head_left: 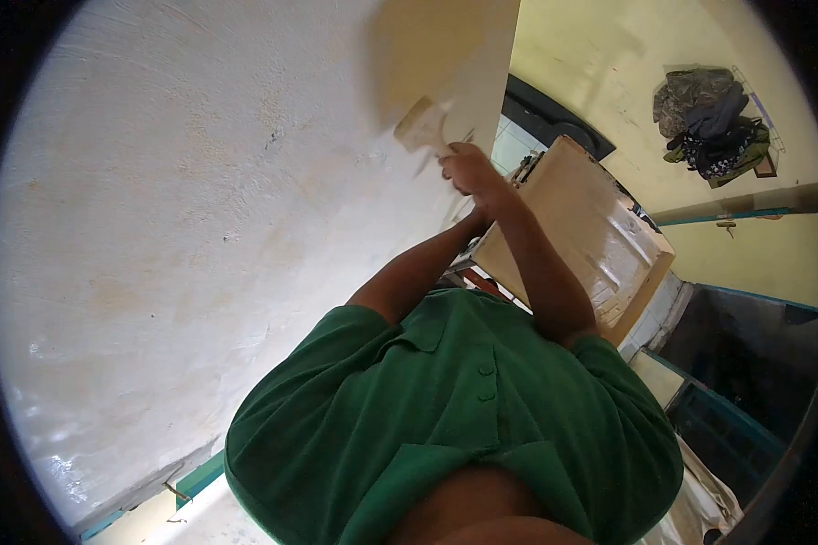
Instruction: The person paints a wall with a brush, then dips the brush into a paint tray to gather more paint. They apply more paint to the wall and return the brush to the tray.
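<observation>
Grips the broad, pale-headed tool (418, 125) by its handle in the right hand (464, 169), with fingers curled closed. Cannot tell the grip or spread of the left hand: lost behind the right wrist, at the end of the left forearm (427, 263). Holds the tool up at the face of the pale wall (200, 227), near its far edge; too blurred to tell brush from scraper, or touching from just off.

For good work here, probably best to keep the grip firm but the wrist loose, to lay the wide edge evenly against the wall, and to press lightly, without digging in a corner. Better to use long, overlapping strokes, to ease off near the edge, and to go gently over the rough spots. Wise, too, to keep both elbows clear of the beige panel (568, 200), close beside the right forearm.

By count: one tool, one right hand in plain sight, two forearms, one beige panel, one bundle of hanging clothes (713, 123), one green shirt (436, 381) with two buttons in view.
</observation>
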`<state>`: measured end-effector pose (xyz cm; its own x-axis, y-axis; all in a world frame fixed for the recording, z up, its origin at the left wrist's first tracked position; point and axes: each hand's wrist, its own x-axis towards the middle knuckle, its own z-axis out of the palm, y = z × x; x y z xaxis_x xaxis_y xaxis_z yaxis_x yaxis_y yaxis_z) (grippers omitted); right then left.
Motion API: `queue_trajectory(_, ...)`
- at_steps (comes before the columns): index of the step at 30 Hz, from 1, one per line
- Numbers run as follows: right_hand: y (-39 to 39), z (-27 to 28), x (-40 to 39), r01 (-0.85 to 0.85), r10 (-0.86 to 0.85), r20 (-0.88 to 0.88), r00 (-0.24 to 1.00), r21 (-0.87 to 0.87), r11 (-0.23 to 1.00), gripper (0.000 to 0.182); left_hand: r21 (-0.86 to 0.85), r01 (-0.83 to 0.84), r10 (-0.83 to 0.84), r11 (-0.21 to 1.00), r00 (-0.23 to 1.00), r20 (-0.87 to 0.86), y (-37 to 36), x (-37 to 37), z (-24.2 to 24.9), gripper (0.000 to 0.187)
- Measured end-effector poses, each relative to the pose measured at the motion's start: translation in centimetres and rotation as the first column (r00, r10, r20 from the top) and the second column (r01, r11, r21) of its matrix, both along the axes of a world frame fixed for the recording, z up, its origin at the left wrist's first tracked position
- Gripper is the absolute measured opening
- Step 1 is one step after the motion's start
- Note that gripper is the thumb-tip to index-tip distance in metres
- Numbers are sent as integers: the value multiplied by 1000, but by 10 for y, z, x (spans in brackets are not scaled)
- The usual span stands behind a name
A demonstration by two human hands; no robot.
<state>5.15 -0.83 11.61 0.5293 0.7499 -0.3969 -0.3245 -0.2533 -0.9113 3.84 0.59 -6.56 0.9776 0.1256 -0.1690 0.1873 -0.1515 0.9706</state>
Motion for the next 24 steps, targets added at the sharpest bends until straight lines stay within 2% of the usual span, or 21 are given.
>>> queue_trajectory(3,21,-22,-25,-107,107,8,994,-11,994,14,21,1,0,1000,998,-60,2,-6,1,37)
queue_trajectory(5,37,-18,-34,-72,72,98,993,-9,997,14,42,15,-9,999,991,-132,1,-7,3,38)
queue_trajectory(6,40,-14,-38,-57,58,139,989,-11,998,14,-11,-115,115,993,993,-23,-7,-9,5,37)
queue_trajectory(9,32,24,-30,-45,39,46,998,129,991,16,-42,-66,67,997,997,23,-4,-10,-10,39)
queue_trajectory(10,30,32,-28,-41,25,131,991,119,992,17,-45,-50,51,998,998,32,-3,-8,-14,38)
queue_trajectory(13,25,45,-26,-26,-22,212,977,221,975,18,-56,-35,37,998,999,30,-3,-7,-12,37)
queue_trajectory(16,9,62,-22,-51,29,162,986,133,990,21,-65,-36,39,997,998,40,-4,-6,-11,37)
queue_trajectory(19,-13,70,-16,17,-5,-112,994,104,994,22,-79,-33,38,996,998,51,-3,-2,-12,36)
queue_trajectory(23,-8,15,-8,29,-30,-234,972,-7,1000,17,-141,-46,56,989,996,67,-3,1,-18,35)
queue_trajectory(24,-3,3,-11,-12,7,-213,977,-21,1000,14,-160,-49,61,986,996,70,-4,2,-20,35)
